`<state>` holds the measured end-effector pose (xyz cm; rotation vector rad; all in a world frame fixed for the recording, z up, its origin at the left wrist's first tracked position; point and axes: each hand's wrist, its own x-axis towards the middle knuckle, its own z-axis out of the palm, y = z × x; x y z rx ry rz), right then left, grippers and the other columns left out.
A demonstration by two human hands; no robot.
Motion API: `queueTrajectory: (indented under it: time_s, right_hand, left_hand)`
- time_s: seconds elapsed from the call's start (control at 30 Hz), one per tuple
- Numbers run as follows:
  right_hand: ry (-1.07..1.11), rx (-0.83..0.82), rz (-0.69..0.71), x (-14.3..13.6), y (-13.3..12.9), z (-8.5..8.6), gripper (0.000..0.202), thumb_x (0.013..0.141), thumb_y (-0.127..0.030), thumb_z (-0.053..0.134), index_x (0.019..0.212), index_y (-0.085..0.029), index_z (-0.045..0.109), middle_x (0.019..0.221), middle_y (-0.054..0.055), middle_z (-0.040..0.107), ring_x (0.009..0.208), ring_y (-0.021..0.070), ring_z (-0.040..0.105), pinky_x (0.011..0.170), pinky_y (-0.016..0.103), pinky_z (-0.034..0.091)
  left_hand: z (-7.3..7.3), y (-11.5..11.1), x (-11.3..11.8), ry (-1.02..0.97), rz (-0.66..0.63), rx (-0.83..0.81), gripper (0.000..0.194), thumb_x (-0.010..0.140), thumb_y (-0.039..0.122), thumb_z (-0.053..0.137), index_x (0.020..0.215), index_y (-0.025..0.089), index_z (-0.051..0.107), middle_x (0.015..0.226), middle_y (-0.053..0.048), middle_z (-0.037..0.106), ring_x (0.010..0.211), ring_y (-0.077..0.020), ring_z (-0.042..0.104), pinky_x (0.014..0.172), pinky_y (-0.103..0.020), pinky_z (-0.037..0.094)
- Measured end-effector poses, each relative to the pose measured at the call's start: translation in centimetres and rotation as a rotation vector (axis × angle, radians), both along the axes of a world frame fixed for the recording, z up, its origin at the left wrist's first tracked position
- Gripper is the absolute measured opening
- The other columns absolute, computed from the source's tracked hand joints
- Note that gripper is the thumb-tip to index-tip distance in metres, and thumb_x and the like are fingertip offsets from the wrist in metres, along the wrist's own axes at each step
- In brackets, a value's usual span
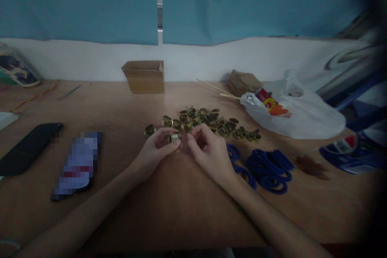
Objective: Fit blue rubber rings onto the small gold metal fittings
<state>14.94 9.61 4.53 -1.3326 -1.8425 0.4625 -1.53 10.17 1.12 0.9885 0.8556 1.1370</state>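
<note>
Between the thumb and fingers of my left hand (155,149) is a small round brass-coloured metal fitting (173,137). My right hand (208,149) is closed in a pinch close to its right side; what its fingertips hold, if anything, is too small to make out. Just beyond both hands lies a loose group of similar brass-coloured fittings (225,130), each with a round disc on top. Several blue rings (266,167) are heaped to the right of my right wrist.
Two phones, one dark (28,149) and one with a lit screen (77,165), lie left. Behind stand an open cardboard box (146,78) and a brown package (243,82). At right are a white plastic bag (314,109), a blue packet (356,151) and a brown clump (311,165).
</note>
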Motion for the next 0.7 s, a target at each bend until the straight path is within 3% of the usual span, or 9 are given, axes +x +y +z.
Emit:
queueTrajectory:
  time_s: [0.1, 0.2, 0.53, 0.7]
  right_hand:
    - [0.035, -0.022, -0.01, -0.02, -0.02, 0.2, 0.012, 0.086, -0.022, 0.052, 0.074, -0.021, 0.049, 0.058, -0.004, 0.054, 0.051, 0.0102, 0.053, 0.05, 0.022, 0.038]
    - [0.069, -0.04, -0.002, -0.05, -0.05, 0.29, 0.012, 0.086, -0.022, 0.052, 0.074, -0.021, 0.049, 0.057, -0.004, 0.054, 0.049, 0.0101, 0.052, 0.048, 0.022, 0.038]
    - [0.078, -0.044, 0.016, -0.02, 0.05, 0.06, 0.012, 0.086, -0.023, 0.052, 0.074, -0.021, 0.048, 0.058, -0.004, 0.053, 0.05, 0.0098, 0.052, 0.05, 0.022, 0.038]
    - [0.066, -0.035, -0.013, -0.04, 0.05, 0.19, 0.013, 0.085, -0.022, 0.052, 0.073, -0.021, 0.049, 0.056, -0.005, 0.052, 0.049, 0.0095, 0.051, 0.049, 0.022, 0.037]
  left_hand:
    - [0.2, -0.35, 0.32, 0.202, 0.069, 0.159, 0.029, 0.07, 0.02, 0.076, 0.096, 0.019, 0.065, 0.096, -0.004, 0.068, 0.089, -0.0178, 0.063, 0.081, -0.031, 0.049]
    - [0.41, -0.69, 0.66, 0.255, 0.105, 0.256, 0.027, 0.069, 0.017, 0.075, 0.095, 0.019, 0.067, 0.092, -0.004, 0.069, 0.088, -0.0192, 0.063, 0.081, -0.032, 0.049]
    - [-0.48, -0.46, 0.05, 0.469, 0.168, 0.425, 0.031, 0.075, 0.015, 0.068, 0.105, 0.021, 0.066, 0.108, -0.007, 0.067, 0.103, -0.023, 0.061, 0.096, -0.037, 0.045]
    - [-0.51, -0.44, -0.11, 0.509, 0.3, 0.404, 0.028, 0.074, 0.015, 0.067, 0.102, 0.021, 0.067, 0.105, -0.006, 0.067, 0.099, -0.0224, 0.062, 0.093, -0.036, 0.047]
